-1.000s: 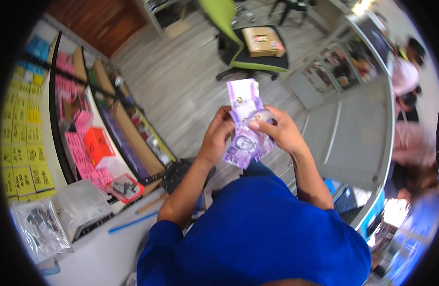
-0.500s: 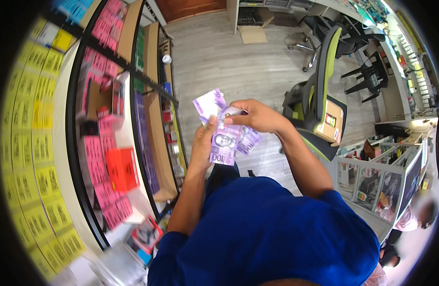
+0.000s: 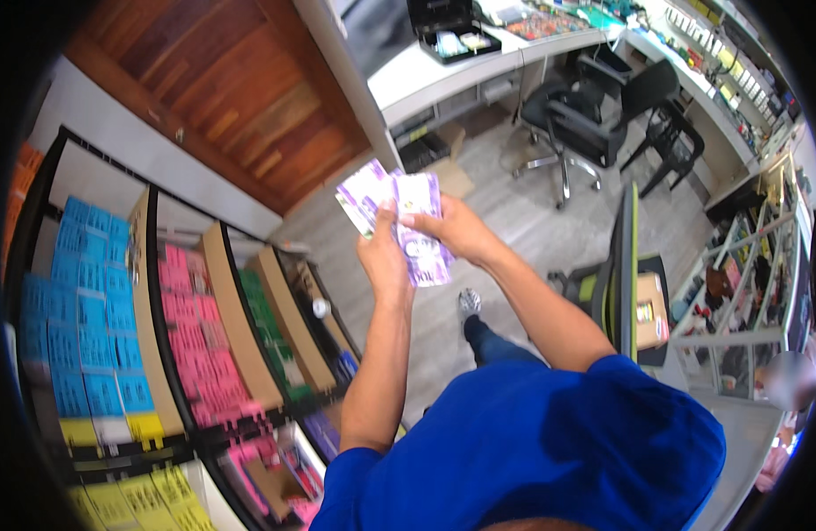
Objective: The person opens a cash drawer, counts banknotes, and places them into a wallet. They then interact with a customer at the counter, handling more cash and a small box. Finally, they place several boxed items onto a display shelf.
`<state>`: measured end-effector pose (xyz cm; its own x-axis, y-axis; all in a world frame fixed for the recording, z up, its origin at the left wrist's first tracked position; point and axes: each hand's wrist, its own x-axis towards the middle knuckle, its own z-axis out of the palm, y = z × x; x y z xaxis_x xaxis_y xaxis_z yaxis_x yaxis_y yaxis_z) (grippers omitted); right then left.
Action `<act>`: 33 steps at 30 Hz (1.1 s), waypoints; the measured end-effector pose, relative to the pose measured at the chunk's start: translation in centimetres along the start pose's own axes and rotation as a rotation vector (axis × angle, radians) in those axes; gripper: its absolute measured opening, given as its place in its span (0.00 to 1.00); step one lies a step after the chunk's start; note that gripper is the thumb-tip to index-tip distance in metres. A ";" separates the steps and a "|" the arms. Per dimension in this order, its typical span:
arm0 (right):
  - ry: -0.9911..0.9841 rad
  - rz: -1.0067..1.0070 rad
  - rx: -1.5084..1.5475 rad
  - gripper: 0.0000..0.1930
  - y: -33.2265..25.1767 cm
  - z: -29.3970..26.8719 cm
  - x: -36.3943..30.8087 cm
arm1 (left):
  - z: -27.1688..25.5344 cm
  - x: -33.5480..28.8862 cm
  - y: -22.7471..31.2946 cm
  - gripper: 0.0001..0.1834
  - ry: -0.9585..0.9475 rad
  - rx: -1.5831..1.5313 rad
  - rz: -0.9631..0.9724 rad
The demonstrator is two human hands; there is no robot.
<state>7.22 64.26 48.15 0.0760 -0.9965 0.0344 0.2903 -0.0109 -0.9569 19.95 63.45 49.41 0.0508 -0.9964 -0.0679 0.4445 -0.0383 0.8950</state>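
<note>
Purple banknotes (image 3: 418,188) are held up in mid-air out in front of the body, fanned at odd angles rather than squared up. They're pinched by both hands: the left-side notes are gripped by the left hand (image 3: 383,257) with its thumb laid over them, and the right-side ones are held by the right hand (image 3: 461,232), thumb on top as well. Exactly how many are there can't be told, too much overlap.

Biggest worry is probably a slip. Only a thumb pinch is relied on, so if either one is eased off, a loose outer note could be lost. Two overlapped notes could also be taken for one, and a corner could be creased if they're tugged in opposite directions.

Nothing is set underneath as a catch except the grey floor (image 3: 532,221), and a dropped note could be trodden on by the shoe (image 3: 469,303) down there. If it drifted right, it could be lost under the green-backed chair (image 3: 627,265). On the left, the shelf unit (image 3: 204,436) could be bumped by an elbow during a turn, and the blue packets (image 3: 89,301) or pink packets (image 3: 204,345) jostled.
</note>
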 end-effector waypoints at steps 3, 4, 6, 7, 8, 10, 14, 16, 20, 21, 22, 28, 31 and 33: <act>0.072 0.077 0.162 0.18 0.3 -4.0 6.5 | 2.3 7.6 -2.8 0.25 -0.121 -0.111 -0.134; 0.089 0.063 0.196 0.17 0.2 -5.6 9.6 | 4.0 10.8 -3.1 0.25 -0.174 -0.171 -0.151; 0.145 0.122 0.261 0.17 1.7 -8.8 13.6 | 5.6 14.7 -4.2 0.24 -0.141 -0.161 -0.221; 0.145 0.148 0.275 0.17 1.4 -10.5 16.3 | 6.9 18.3 -4.3 0.24 -0.180 -0.148 -0.222; 0.144 0.171 0.289 0.17 1.2 -12.2 18.9 | 8.0 21.4 -4.3 0.24 -0.221 -0.135 -0.223; 0.142 0.188 0.318 0.18 0.3 -15.4 23.3 | 9.7 25.7 -4.6 0.25 -0.170 -0.073 -0.243; 0.190 0.187 0.342 0.20 -1.1 -20.0 29.6 | 12.8 33.8 -6.6 0.25 -0.096 -0.025 -0.275; 0.224 0.180 0.341 0.20 -0.8 -22.3 33.2 | 14.6 37.9 -8.1 0.25 -0.107 -0.019 -0.311; 0.321 0.157 0.335 0.18 -0.9 -27.9 39.7 | 19.7 45.4 -11.5 0.25 -0.179 0.030 -0.343; 0.362 0.171 0.333 0.18 -0.7 -28.7 40.7 | 20.1 46.8 -12.2 0.25 -0.208 0.036 -0.340; 0.394 0.185 0.315 0.18 -1.0 -30.7 42.3 | 21.8 48.6 -13.2 0.26 -0.231 0.026 -0.330; 0.613 0.241 0.240 0.19 -3.0 -39.9 45.9 | 29.0 56.1 -19.0 0.23 -0.473 0.092 -0.616; 0.669 0.190 0.292 0.21 -2.8 -44.7 47.4 | 33.7 57.9 -22.4 0.20 -0.490 0.153 -0.623; 0.698 0.183 0.335 0.21 -2.2 -48.5 48.7 | 37.3 59.3 -24.5 0.18 -0.481 0.238 -0.605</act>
<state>-35.99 11.79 37.90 -0.4330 -0.8029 -0.4097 0.6109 0.0728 -0.7883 -21.25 2.49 39.93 -0.5517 -0.7194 -0.4221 0.0665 -0.5424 0.8375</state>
